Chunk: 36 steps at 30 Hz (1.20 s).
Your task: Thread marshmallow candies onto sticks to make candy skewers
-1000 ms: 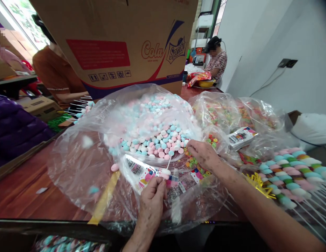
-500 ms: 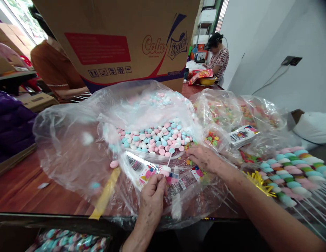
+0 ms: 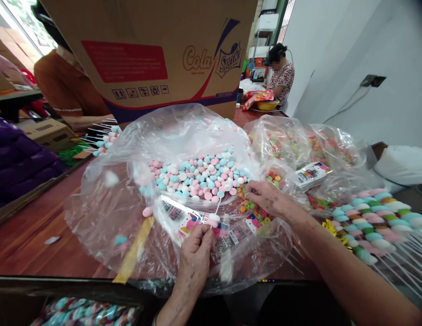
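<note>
In my left hand [image 3: 197,249], the closed fingers grip a thin white skewer [image 3: 218,206] that slants up and away. A white marshmallow [image 3: 214,218] and a pink one are threaded on it, just above my fingertips. My right hand [image 3: 267,197] is at the right side of the plastic bag, fingers drawn together beside the small ring gummies [image 3: 246,207]. Whatever it pinches, if anything, is hidden. Beyond both hands, pink, blue and white marshmallows [image 3: 197,176] lie heaped in the large clear bag [image 3: 95,213]. Printed wrappers [image 3: 178,215] lie near my left hand.
Finished marshmallow skewers [image 3: 374,217] lie at the right, beside bags of gummies [image 3: 282,140] and a stack of printed cards [image 3: 312,175]. A tall cardboard box [image 3: 136,59] stands behind the heap. Two other people [image 3: 282,74] sit farther back. Wrapped candy fills a box below the table edge.
My right hand has shifted slightly, uncovering more gummies under it. The clear bag's left side has drawn inward, and skewers at the back left now show. My left hand still grips the skewer.
</note>
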### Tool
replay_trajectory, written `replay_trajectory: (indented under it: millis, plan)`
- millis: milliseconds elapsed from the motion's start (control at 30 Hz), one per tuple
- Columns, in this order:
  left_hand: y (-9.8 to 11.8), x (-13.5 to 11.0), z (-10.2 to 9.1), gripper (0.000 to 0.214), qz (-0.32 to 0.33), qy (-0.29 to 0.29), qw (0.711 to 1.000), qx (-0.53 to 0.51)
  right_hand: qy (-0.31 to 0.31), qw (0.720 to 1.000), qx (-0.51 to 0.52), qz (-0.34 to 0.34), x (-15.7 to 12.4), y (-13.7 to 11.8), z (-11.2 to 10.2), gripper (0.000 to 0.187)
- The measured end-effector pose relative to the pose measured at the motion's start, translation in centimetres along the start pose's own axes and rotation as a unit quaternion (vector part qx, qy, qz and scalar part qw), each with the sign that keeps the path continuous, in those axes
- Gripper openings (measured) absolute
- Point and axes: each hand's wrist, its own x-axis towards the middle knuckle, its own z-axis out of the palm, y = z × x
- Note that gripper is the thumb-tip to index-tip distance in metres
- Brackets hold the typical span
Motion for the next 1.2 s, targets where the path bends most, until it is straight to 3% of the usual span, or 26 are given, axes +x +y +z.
replay_trajectory:
  millis: [167, 400, 600, 767, 833, 867, 967, 1000, 1100, 1200]
  plan:
    - [-0.7, 0.1, -0.1, 0.027, -0.012, -0.031, 0.999, -0.016, -0.028, 0.999, -0.019, -0.015, -0.1, 0.3, 1.8, 0.017]
    - [-1.5, 0.1, -0.3, 0.032, -0.005, -0.048, 0.999, -0.008, -0.019, 1.0, -0.017, 0.008, -1.1, 1.6, 4.2, 0.017]
    - [-1.0, 0.0, -0.2, 0.03, -0.001, -0.052, 0.999, -0.006, 0.008, 0.998, 0.035, 0.045, -1.1, 0.4, 3.7, 0.012]
    - [0.0, -0.3, -0.3, 0.03, 0.015, -0.073, 0.997, 0.029, 0.035, 0.986, 0.143, 0.072, -0.6, -1.0, 2.9, 0.007]
    - [0.4, -0.4, -0.4, 0.03, 0.015, -0.083, 0.995, 0.043, 0.026, 0.961, 0.264, 0.077, -0.5, -1.7, 3.0, 0.016]
    - [0.5, -0.4, -0.3, 0.03, 0.016, -0.088, 0.995, 0.049, 0.018, 0.935, 0.346, 0.082, -0.6, -2.1, 3.2, 0.021]
    - [0.5, -0.5, -0.2, 0.03, 0.016, -0.092, 0.994, 0.06, -0.009, 0.823, 0.558, 0.105, -0.8, -3.0, 3.7, 0.034]
    - [0.5, -0.4, -0.2, 0.03, 0.016, -0.09, 0.994, 0.06, -0.012, 0.799, 0.591, 0.113, -0.9, -3.2, 3.9, 0.034]
    - [0.2, -0.4, -0.1, 0.028, 0.014, -0.085, 0.995, 0.056, -0.005, 0.753, 0.646, 0.128, -0.9, -3.4, 4.1, 0.032]
    - [0.1, -0.3, -0.1, 0.028, 0.013, -0.088, 0.994, 0.06, 0.0, 0.738, 0.663, 0.126, -0.8, -3.2, 3.9, 0.03]
